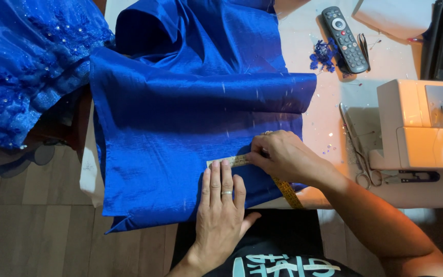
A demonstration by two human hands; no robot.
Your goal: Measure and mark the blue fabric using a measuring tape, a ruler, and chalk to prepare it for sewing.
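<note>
A shiny royal-blue satin fabric lies folded over the white table, hanging past its near edge. A yellow measuring tape lies flat across the fabric near its lower edge and trails off to the right. My left hand rests flat on the fabric with fingers together, its fingertips at the tape's left end; a ring is on one finger. My right hand presses down on the tape just right of the left hand, fingers curled over it.
A white sewing machine stands at the right, scissors beside it. A black remote and blue fabric scraps lie at the back. A beaded blue tulle garment lies at the left over wooden floor.
</note>
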